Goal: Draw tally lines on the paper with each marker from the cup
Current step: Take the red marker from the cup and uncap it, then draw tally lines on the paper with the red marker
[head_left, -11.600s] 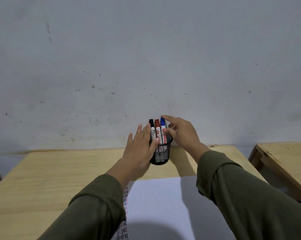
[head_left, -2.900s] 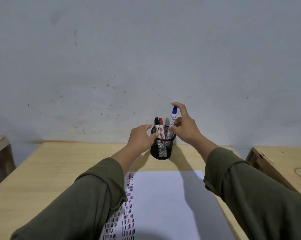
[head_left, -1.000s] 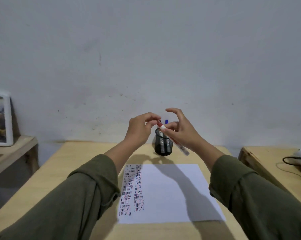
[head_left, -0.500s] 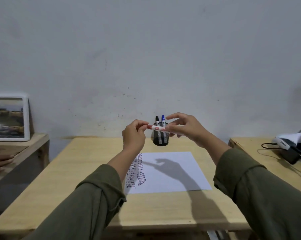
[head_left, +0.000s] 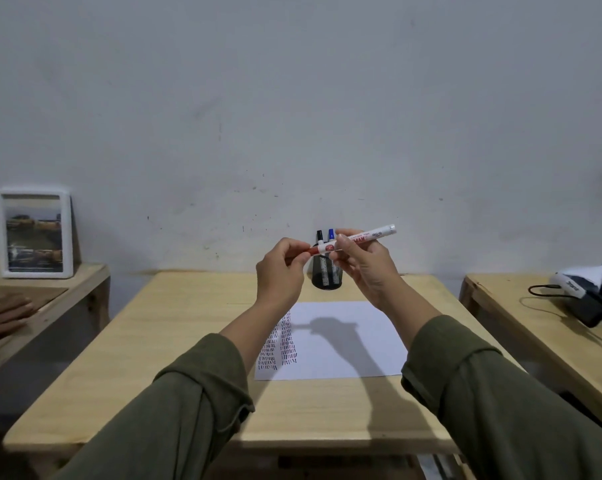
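Observation:
I hold a red marker (head_left: 358, 238) level in the air above the table, in front of the black mesh cup (head_left: 324, 276). My left hand (head_left: 281, 271) pinches its red cap end; my right hand (head_left: 366, 268) grips the white barrel. A black marker (head_left: 319, 235) and a blue marker (head_left: 331, 234) stand in the cup. The white paper (head_left: 341, 341) lies on the wooden table (head_left: 175, 341) below my hands, with columns of tally lines along its left side.
A white framed picture (head_left: 35, 233) stands on a low wooden table at the left, where another person's hand (head_left: 1, 315) rests. A second table at the right carries a white device (head_left: 583, 285) with a black cable. A grey wall is behind.
My hands have risen slightly and spread along the red marker, whose white barrel end now sticks out to the right. The view has pulled back from the table.

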